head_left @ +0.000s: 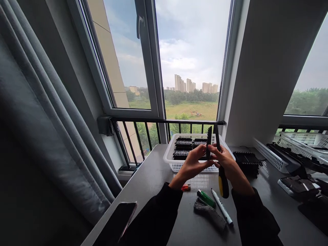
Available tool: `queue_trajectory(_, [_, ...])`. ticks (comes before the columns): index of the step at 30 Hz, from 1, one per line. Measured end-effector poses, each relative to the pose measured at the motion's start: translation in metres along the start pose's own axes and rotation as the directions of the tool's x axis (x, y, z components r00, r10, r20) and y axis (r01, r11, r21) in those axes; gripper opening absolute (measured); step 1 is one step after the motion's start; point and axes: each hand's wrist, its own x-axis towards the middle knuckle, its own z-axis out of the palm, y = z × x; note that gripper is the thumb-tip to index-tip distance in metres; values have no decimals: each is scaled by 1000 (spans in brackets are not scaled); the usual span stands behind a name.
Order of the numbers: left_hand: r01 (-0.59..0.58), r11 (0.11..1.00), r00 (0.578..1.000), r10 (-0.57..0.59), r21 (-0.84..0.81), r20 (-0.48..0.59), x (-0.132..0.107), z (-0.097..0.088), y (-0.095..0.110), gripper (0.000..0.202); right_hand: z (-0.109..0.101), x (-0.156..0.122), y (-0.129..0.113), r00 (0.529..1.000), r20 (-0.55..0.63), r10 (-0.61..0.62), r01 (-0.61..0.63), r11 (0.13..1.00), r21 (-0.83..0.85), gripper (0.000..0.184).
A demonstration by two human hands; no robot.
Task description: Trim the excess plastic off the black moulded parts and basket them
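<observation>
My left hand [194, 161] grips a thin black plastic part [209, 135] with a toothed edge, held upright above the basket. Fingertips of my right hand [225, 160] touch that part too. Also in my right hand is a file [223, 184] with a black and yellow handle, its dark flat blade pointing up beside the part. Right behind my hands stands a white plastic basket [167, 158] holding stacks of similar black parts [182, 148]. My fingers hide some of the part and the basket's front.
A red lighter [186, 187], green lighter [206, 198], white marker [222, 207] and grey cloth strip [210, 214] lie near my forearms. A phone [121, 218] is at left. More black parts [247, 162] and a long white basket [269, 155] stand right. A railing [164, 121] borders the window.
</observation>
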Motion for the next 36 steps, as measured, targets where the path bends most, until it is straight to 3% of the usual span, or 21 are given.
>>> queue_trajectory(2, [18,999,993,-12,-47,116,1,-13,2,33,-5,-4,-5,999,43,14,-14,1000,14,48])
queue_trajectory(3, [11,998,992,-5,-54,124,1,-18,3,29,-7,-5,-7,998,58,15,-16,1000,14,47])
queue_trajectory(4, [-13,998,996,18,-56,93,2,-23,3,23,-8,-7,-9,997,72,13,-14,1000,10,47])
queue_trajectory(6, [-110,994,992,109,-24,-70,4,-29,0,23,-9,-9,-10,995,102,7,-7,1000,-3,48])
queue_trajectory(8, [-220,974,951,226,52,-212,7,-32,-4,44,-8,-11,-10,987,158,16,-12,999,-30,48])
queue_trajectory(9, [-264,961,932,277,87,-233,8,-33,-6,60,-8,-12,-10,979,201,28,-19,999,-45,48])
queue_trajectory(11, [-315,943,924,331,106,-192,9,-35,-10,88,-6,-13,-10,954,294,59,-38,996,-76,47])
queue_trajectory(14, [-324,944,937,330,64,-113,9,-38,-13,108,-3,-12,-10,920,383,84,-44,993,-113,46])
queue_trajectory(17, [-310,948,935,318,75,-160,8,-37,-16,109,-3,-9,-8,922,383,66,-4,987,-160,47])
queue_trajectory(21, [-268,951,885,306,154,-350,9,-33,-16,93,-13,-5,-6,959,276,-69,146,952,-268,46])
queue_trajectory(24, [-255,950,820,312,182,-480,9,-32,-16,85,-26,-2,-7,962,193,-191,253,888,-385,51])
queue_trajectory(27, [-279,936,770,351,214,-532,10,-34,-15,83,-35,-3,-11,930,173,-324,367,796,-482,60])
queue_trajectory(36, [-293,918,792,390,268,-469,9,-31,-19,78,-27,-23,-22,863,212,-459,411,392,-823,58])
